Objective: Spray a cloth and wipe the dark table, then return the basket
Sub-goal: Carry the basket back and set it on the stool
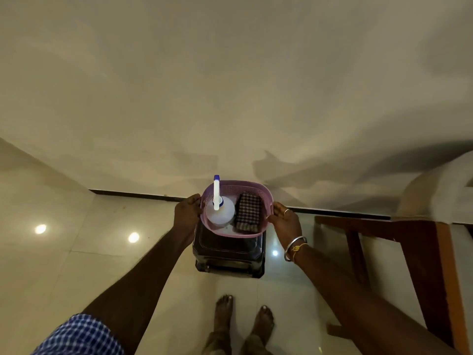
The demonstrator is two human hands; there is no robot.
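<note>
Your left hand [188, 213] grips the left rim of the pink basket [256, 184] and your right hand [284, 221] grips the right rim, thumbs over the edge, just below the centre of the frame. Inside, the spray bottle [220, 212] stands upright on the left and the folded checked cloth [248, 212] lies beside it on the right. The basket sits over a dark stool [227, 254] near the wall [230, 98] (resting on it or held just above, I cannot tell). This looks like a carrying step, either lifting the basket out or setting it back. Next, keep it level so the bottle does not tip, and mind the wooden furniture [409, 242] at the right.
</note>
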